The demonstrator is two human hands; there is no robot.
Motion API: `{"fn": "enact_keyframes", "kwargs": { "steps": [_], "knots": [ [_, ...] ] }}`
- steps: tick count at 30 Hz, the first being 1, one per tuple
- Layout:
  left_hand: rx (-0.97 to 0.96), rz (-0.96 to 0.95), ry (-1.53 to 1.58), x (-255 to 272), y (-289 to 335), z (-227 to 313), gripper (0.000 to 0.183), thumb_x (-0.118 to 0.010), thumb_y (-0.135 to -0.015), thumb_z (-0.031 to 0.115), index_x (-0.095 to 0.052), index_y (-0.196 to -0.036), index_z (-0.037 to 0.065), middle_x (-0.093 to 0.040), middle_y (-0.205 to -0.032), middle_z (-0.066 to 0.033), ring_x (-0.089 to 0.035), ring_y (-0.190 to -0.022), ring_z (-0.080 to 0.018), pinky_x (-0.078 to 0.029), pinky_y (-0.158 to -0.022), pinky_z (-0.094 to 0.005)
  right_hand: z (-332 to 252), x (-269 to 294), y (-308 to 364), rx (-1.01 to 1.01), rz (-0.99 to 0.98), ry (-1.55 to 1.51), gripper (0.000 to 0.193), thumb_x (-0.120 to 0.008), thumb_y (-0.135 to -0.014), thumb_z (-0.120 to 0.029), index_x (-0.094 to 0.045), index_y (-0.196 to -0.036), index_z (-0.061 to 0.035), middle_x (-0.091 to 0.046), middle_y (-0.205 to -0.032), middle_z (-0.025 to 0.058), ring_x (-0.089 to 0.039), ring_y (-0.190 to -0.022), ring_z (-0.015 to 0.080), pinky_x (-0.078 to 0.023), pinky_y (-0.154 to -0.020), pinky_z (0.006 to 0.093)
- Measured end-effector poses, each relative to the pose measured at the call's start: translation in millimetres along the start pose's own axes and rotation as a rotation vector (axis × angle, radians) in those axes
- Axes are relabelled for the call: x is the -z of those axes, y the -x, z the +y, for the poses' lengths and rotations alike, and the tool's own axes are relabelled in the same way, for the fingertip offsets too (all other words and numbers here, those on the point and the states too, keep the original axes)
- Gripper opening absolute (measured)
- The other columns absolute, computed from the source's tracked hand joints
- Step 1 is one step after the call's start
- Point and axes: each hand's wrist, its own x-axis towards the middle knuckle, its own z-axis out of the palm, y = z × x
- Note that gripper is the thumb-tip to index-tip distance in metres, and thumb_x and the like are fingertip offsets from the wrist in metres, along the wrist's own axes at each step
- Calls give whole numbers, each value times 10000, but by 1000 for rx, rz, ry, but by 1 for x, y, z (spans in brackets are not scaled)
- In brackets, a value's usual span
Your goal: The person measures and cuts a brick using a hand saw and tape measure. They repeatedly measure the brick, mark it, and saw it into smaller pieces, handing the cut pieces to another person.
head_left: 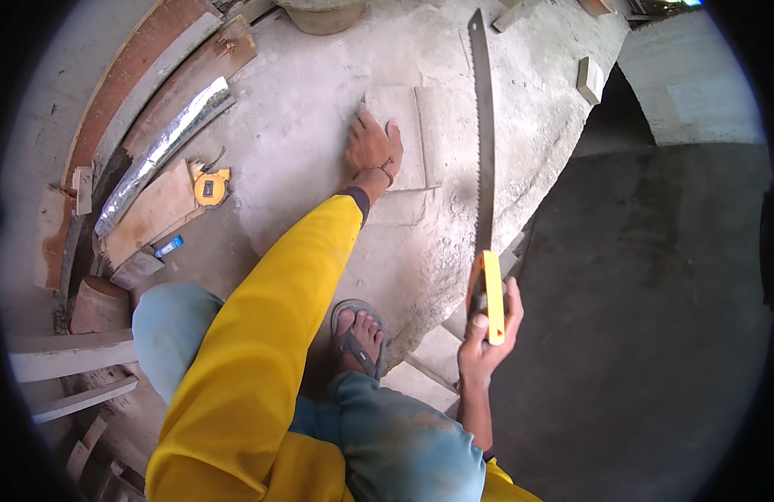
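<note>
My right hand (487, 339) is wrapped round the yellow and dark handle of a handsaw (485, 134). Its long toothed blade points away from me, with the teeth facing left. The saw is apart from the block. My left hand (375, 152) rests on the left part of a flat, dust-grey block (410, 134) lying on the concrete slab (303, 109). The thumb is spread from the other fingers, whose tips reach the block's left edge. A straight line runs along the block's right side.
At left lie a yellow tape measure (210, 189), a wooden board (157, 209), a shiny foil-covered strip (165, 151) and a small blue tube (168, 246). A small block (590, 80) sits at the slab's rough right edge. Beyond that edge lies a dark lower floor (646, 335).
</note>
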Motion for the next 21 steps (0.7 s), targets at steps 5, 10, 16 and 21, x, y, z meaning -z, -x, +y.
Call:
{"fn": "enact_keyframes", "kwargs": {
  "steps": [5,10,16,21],
  "knots": [
    [-21,40,12,-2,-3,-5,720,-579,-974,449,-344,-1501,18,-556,-1318,-217,-604,-1187,-393,-543,-918,-514,-9,71,25,-87,-159,307,648,-628,-1015,-420,-509,-1449,47,-719,-1158,214,-734,-815,278,-574,-721,351],
    [-35,27,68,-2,-10,-2,722,-572,-975,442,-333,-1506,15,-540,-1330,-231,-591,-1201,-405,-541,-931,-525,-17,82,36,-248,-445,521,699,-726,-933,-426,-518,-1465,-24,-706,-1164,229,-730,-917,394,-598,-759,416],
    [-45,32,66,-1,-10,-3,768,-590,-959,445,-301,-1527,16,-513,-1356,-229,-573,-1215,-406,-546,-925,-530,-29,47,8,-320,-844,635,798,-816,-818,-440,-523,-1478,-100,-733,-1068,205,-711,-917,411,-598,-778,469],
    [-26,4,66,1,-9,-3,785,-604,-951,442,-293,-1531,14,-504,-1364,-223,-565,-1218,-405,-546,-925,-532,4,27,-39,-30,-859,598,734,-799,-844,-395,-533,-1464,-106,-700,-1197,213,-698,-1021,412,-593,-867,469]
  ]
}}
